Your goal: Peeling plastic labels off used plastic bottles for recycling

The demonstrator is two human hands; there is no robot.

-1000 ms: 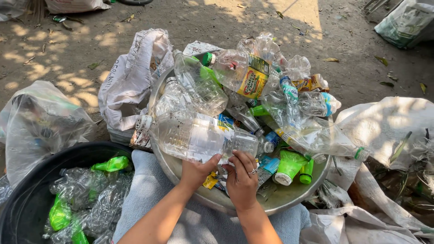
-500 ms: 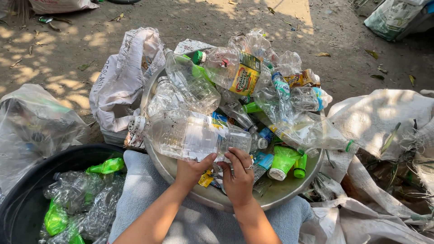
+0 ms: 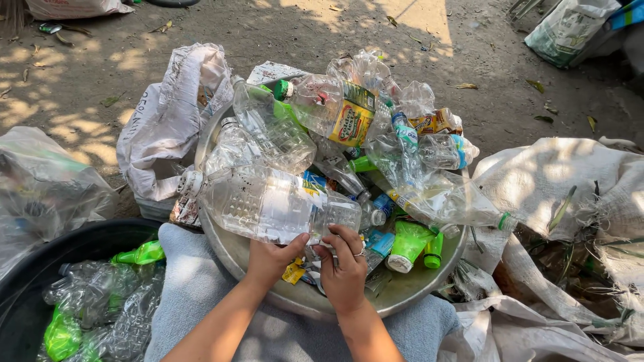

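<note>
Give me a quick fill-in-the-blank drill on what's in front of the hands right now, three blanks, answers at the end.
1. Both hands, the left hand and the right hand, grip a large clear plastic ____ lying on its side.
2. The pile of bottles sits in a round metal ____, its rim nearest the person.
3. The black tub at the left holds crushed clear and ____ bottles.

Missing words: bottle; basin; green
</note>
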